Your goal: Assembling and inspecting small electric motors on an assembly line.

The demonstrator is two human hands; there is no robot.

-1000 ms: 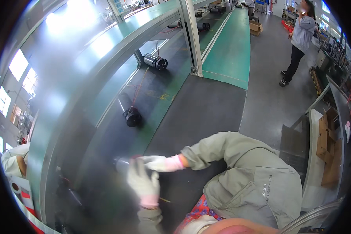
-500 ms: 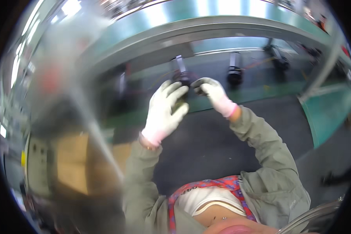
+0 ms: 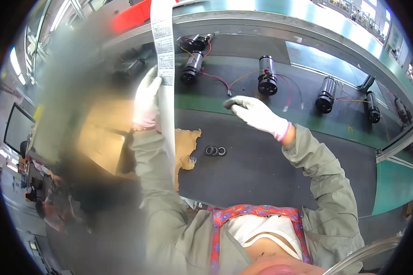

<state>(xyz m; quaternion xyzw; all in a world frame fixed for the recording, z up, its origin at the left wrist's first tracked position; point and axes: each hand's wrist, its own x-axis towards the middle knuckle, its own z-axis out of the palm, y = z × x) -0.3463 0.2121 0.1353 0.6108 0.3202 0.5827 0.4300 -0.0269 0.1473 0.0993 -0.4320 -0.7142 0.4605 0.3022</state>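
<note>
The conveyor belt (image 3: 261, 169) is the landmark: a long dark band with a green stripe, curving across the picture in front of the person. At the belt's left end stands a brown cardboard box (image 3: 101, 137), the only container in sight. That side of the view is smeared, so I cannot tell what is in the box. A torn flap of cardboard (image 3: 186, 146) reaches from it onto the belt.

A long white paper strip (image 3: 163, 46), printed in repeating blocks, runs from above the belt's far edge down across the box side of the belt. On the belt's far half lie four black cylindrical motors (image 3: 267, 75) in a row, each trailing red and yellow wires.

The left hand (image 3: 147, 98), in a white glove, is closed around the strip's edge above the belt's left end. The right hand (image 3: 254, 112), also gloved, hovers over the middle of the belt with fingers spread, gripping nothing, just short of the nearest wires. Three small black rings (image 3: 215, 151) lie touching one another on the belt, beside the flap.

The step in hand looks like handling the strip. Any further move calls for keeping it straight and the free hand clear of the wires.
</note>
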